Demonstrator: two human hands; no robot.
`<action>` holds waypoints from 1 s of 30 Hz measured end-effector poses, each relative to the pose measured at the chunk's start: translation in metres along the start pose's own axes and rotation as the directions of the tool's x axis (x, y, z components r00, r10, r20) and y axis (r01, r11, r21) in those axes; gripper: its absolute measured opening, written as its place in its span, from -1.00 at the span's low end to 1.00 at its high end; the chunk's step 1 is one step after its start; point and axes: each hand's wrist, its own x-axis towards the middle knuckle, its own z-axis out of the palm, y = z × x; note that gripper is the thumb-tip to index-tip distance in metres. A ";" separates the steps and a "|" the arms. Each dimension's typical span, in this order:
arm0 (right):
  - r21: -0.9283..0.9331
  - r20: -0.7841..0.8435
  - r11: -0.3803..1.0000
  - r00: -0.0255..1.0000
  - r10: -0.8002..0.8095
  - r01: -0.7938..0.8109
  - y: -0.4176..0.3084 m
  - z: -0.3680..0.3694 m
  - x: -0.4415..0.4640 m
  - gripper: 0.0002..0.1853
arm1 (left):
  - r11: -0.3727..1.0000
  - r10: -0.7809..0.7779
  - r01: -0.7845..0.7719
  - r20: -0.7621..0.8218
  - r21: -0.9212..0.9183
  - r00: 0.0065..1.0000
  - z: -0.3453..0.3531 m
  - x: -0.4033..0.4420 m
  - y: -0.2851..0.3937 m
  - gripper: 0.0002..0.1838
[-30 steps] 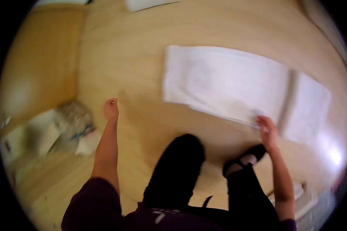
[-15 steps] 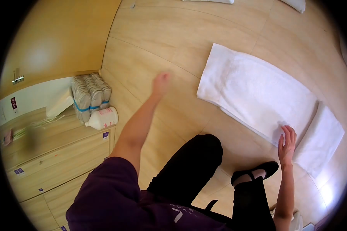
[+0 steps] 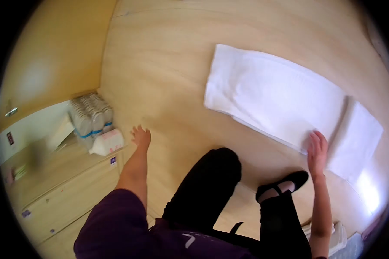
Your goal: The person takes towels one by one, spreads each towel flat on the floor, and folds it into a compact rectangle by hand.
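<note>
My left hand (image 3: 141, 138), fingers spread and nothing in it, is raised just right of a white bottle with pink print (image 3: 109, 142) that lies on its side on the wooden cabinet. A gap seems to separate hand and bottle. Over on the right, my right hand (image 3: 317, 152) rests at the near edge of a folded white towel (image 3: 268, 93), fingers stretched out and loosely together. Whether the fingertips press on the cloth I cannot tell. One end of the towel is folded over into a thicker band (image 3: 356, 138) beside that hand.
Bundles of wrapped slippers with blue bands (image 3: 90, 114) stand behind the bottle. The cabinet (image 3: 65, 185) has drawers with small purple labels. A yellowish wooden panel (image 3: 52, 52) rises at upper left. White containers (image 3: 339, 237) are at lower right, near my black shoe (image 3: 296, 181).
My left hand has swung left and down from over the floor toward the bottle, its fingers now spread. My right hand stays by the towel. The view has shifted slightly.
</note>
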 end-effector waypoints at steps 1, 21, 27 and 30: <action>0.013 -0.031 1.000 0.999 -0.013 0.014 0.001 0.003 0.004 -0.51 | 0.927 0.223 -0.250 -0.125 -0.279 0.967 0.022 0.024 0.016 -0.52; 0.843 0.478 -0.268 0.878 -0.027 -0.467 -0.003 -0.061 0.021 -0.44 | -0.128 0.971 -0.139 -0.095 -0.982 -0.219 -0.264 -0.217 0.306 -0.54; 0.774 0.461 0.094 0.660 0.593 -0.626 0.050 -0.015 0.016 -0.67 | -0.342 0.870 -0.548 -0.477 -0.763 0.121 -0.230 -0.257 0.389 -0.64; 0.717 0.327 0.329 0.714 0.619 -0.614 0.051 -0.009 0.011 -0.66 | -0.177 0.795 -0.875 -0.589 -0.451 0.143 -0.207 -0.259 0.423 -0.51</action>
